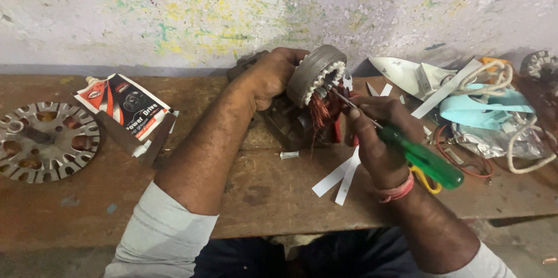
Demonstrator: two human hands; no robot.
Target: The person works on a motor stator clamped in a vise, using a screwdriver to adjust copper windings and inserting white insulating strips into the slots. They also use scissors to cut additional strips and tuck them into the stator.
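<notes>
A person's left hand [270, 77] closes around the back of a grey motor stator [317, 74], holding it tilted on edge above the middle of a worn wooden workbench [273, 196], its ring of white slot liners and loose copper wire [319, 110] facing the right hand. The right hand [378, 138], wearing a red thread at the wrist, wraps tightly around a green-handled screwdriver [421, 159], whose thin shaft points up and left so that the tip reaches the stator's lower rim, just beside the copper strands.

Directly below the stator, white paper strips [343, 174] lie on the bench, partly under the right hand, and a small white sleeve [289, 154] rests a little to their left. Under the stator sits a dark metal block, mostly hidden by both hands. Right of the stator, a clothes iron soleplate [407, 74] lies near the wall, with a pale blue plastic cover [485, 106], a white cord [526, 144] and red wires beyond it. Yellow-handled scissors [427, 180] show beneath the screwdriver handle. Well to the left of the stator lie a red, black and white tube of adhesive [125, 106] and, farther still, a round slotted metal plate [46, 141] at the bench's edge.
</notes>
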